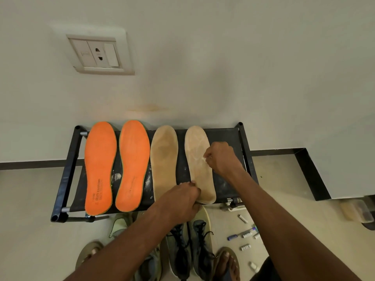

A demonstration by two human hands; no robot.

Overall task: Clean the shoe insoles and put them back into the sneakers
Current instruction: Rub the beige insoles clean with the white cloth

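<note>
Head view, nearest first: at six o'clock two feet in tan open sandals stand on the pale floor, with a pair of dark grey lace-up sneakers between them and a pale green sneaker toward seven o'clock. Small white and blue tubes and caps lie scattered on the floor at five o'clock.

Beyond the shoes stands a low black metal-framed rack, its dark fabric surface speckled with white marks. Four insoles lie on it side by side, toes pointing to twelve o'clock. At nine o'clock are two bright orange foam insoles with green edging, the leftmost printed "AIR cushion" near its heel. Right of them lie a tan suede-like insole with a darker worn patch, and a paler beige insole streaked with whitish residue.

The left hand has its fingers curled, pinching the beige insole's heel edge. The right hand, at two o'clock from it, is curled into a fist pressed on that insole's middle; whether it grips anything I cannot tell.

Farthest, a cream wall carries a white switch-and-socket plate at eleven o'clock.
</note>
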